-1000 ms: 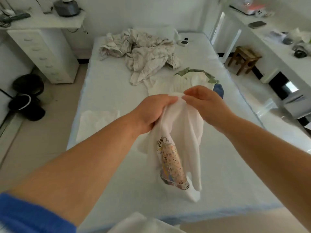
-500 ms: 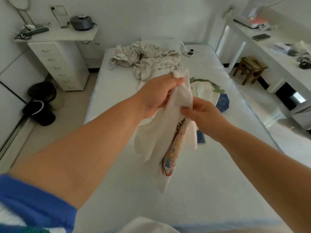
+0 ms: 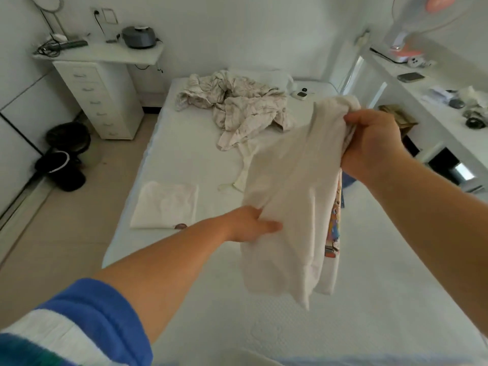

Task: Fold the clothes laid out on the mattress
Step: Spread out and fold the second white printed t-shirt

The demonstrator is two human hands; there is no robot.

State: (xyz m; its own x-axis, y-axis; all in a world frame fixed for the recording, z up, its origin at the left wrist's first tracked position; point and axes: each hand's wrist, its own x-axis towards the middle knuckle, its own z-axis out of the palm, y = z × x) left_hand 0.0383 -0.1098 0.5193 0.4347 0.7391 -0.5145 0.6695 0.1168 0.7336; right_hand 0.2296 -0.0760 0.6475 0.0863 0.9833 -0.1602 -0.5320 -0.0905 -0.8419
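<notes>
A white T-shirt (image 3: 287, 215) with a colourful print along its right edge hangs in the air over the white mattress (image 3: 184, 154). My right hand (image 3: 375, 143) grips its bunched top edge, raised at the right. Lower down, my left hand (image 3: 250, 224) pinches the shirt's left edge, thumb in front of the cloth. A folded white garment (image 3: 165, 206) lies flat near the mattress's left edge. A crumpled beige patterned cloth (image 3: 237, 107) is heaped at the far end, with a thin white piece (image 3: 244, 170) trailing below it.
A white drawer unit (image 3: 100, 101) under a shelf stands left of the bed, with dark objects (image 3: 66, 159) on the floor beside it. A long white counter (image 3: 435, 96) with small items runs along the right. A small device (image 3: 301, 94) lies at the bed's far end.
My right hand has lifted the shirt's top up and to the right. My left hand let go of the top, dropped lower and took the shirt's left edge, so the shirt hangs spread wider.
</notes>
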